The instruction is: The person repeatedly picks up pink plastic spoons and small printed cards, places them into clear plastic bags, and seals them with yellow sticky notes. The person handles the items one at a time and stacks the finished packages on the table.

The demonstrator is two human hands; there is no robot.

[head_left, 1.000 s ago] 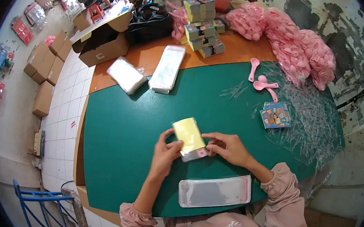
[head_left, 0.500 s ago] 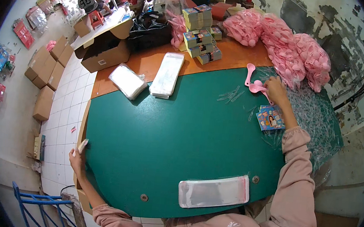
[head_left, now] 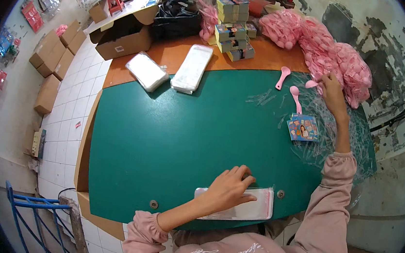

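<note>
Head view, nearest to you: your left hand (head_left: pixel 228 190) lies flat on the stack of clear plastic sleeves (head_left: pixel 253 209) at the near edge of the green bench (head_left: pixel 162 137), fingers (head_left: pixel 244 175) spread and pressing its top, not closed around anything. Farther out on your right, a small pile of printed cards (head_left: pixel 303 128) sits among loose clear strips. Beyond it your right hand (head_left: pixel 334 89) reaches to the heap of pink spoons (head_left: pixel 336 56), fingers pinched on one pink spoon (head_left: pixel 312 83) at the heap's edge. Two more pink spoons (head_left: pixel 294 95) lie loose just to its left. Farther back on the orange bench edge stand stacked small boxes (head_left: pixel 233 29), two packs of clear bags (head_left: pixel 192 68) and an open cardboard carton (head_left: pixel 123 36).
</note>
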